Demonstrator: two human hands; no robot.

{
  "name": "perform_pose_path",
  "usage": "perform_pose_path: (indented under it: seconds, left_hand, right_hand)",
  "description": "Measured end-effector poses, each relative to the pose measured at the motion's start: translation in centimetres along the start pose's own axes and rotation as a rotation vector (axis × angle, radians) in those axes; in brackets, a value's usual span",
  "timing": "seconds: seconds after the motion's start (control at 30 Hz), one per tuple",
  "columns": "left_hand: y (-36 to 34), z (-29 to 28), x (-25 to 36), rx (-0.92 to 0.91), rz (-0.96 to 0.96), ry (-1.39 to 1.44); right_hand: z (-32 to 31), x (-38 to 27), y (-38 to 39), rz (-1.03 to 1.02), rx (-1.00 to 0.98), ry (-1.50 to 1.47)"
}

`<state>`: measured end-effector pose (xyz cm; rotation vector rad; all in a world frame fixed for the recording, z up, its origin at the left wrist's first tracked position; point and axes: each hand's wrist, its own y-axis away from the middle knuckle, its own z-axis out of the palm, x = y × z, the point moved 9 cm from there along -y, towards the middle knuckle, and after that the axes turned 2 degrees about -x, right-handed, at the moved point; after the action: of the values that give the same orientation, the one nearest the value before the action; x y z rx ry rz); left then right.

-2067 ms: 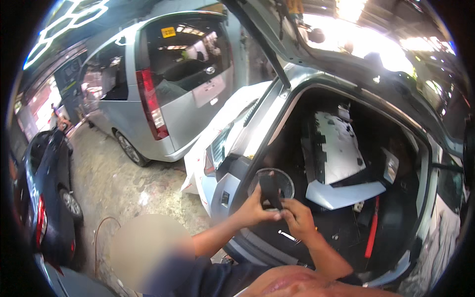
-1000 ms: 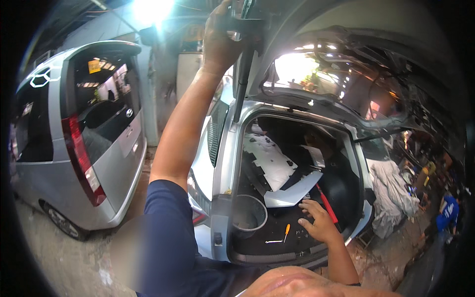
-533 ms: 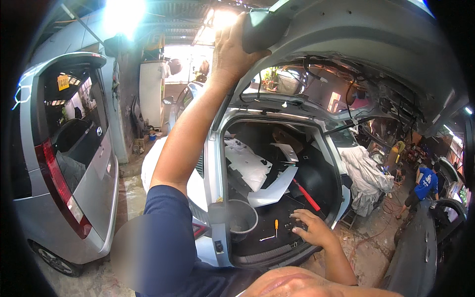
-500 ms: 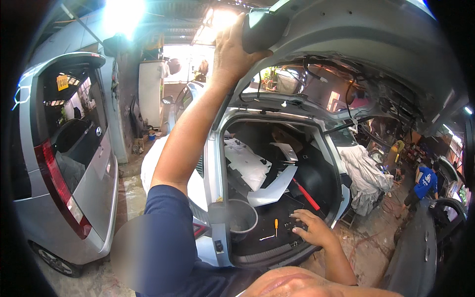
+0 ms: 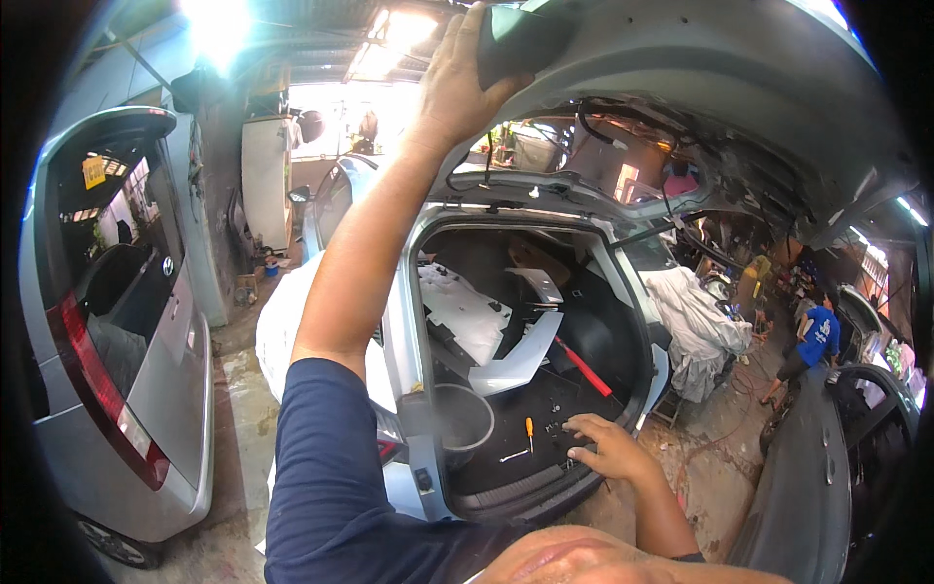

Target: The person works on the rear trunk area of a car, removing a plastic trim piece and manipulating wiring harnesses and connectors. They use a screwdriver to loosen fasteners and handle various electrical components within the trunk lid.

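My left hand (image 5: 459, 83) is raised high against the edge of the grey tailgate (image 5: 642, 49). Its fingers lie along a dark piece at the corner, with the thumb hooked around it. Lower down, my right hand (image 5: 608, 446) hovers over the rear of the open cargo area, fingers apart and slightly bent, nothing in it. Beside it on the black cargo floor (image 5: 496, 428) are several small fasteners (image 5: 556, 426), an orange-handled screwdriver (image 5: 529, 428) and a small wrench (image 5: 514, 455). A dark bucket (image 5: 464, 423) stands at the left of the opening.
Deeper inside lie a pale angled panel (image 5: 520, 358), a white sheet-like piece (image 5: 472, 310) and a red bar (image 5: 584, 368). A silver car (image 5: 146, 360) stands at left, a dark grey one (image 5: 803, 477) at right. Beyond, a person in blue (image 5: 819, 331) bends near another car.
The view has shifted slightly, so the cars and cargo area sit further left. My left hand stays on the tailgate; my right hand remains over the rear of the cargo floor.
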<state>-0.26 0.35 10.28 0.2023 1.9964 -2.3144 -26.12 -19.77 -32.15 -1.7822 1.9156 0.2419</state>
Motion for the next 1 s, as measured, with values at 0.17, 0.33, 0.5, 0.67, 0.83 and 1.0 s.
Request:
perform_pose_path:
  seconds: [0.17, 0.33, 0.5, 0.67, 0.83, 1.0]
  left_hand:
    - [-1.1, 0.7, -2.0, -0.154, -0.047, 0.038]
    - [-0.7, 0.6, -1.5, -0.194, -0.022, 0.045]
    - [-0.6, 0.8, -2.4, -0.22, -0.012, 0.095]
    - [-1.0, 0.7, -2.4, -0.111, -0.078, 0.124]
    - [0.7, 1.2, -1.0, 0.06, -0.051, 0.069]
    - [-0.3, 2.0, -2.8, -0.05, -0.136, 0.257]
  right_hand:
    - [-1.2, -1.3, -0.3, 0.015, -0.014, 0.022]
    - [-2.2, -2.3, -1.3, -0.005, 0.004, 0.034]
    - [-2.8, -3.5, -2.3, -0.028, -0.007, 0.018]
    - [-3.0, -3.9, -2.6, -0.06, 0.009, 0.039]
    - [-2.7, -4.4, -3.5, -0.058, -0.029, 0.04]
    - [-3.1, -4.7, -4.0, -0.09, -0.025, 0.039]
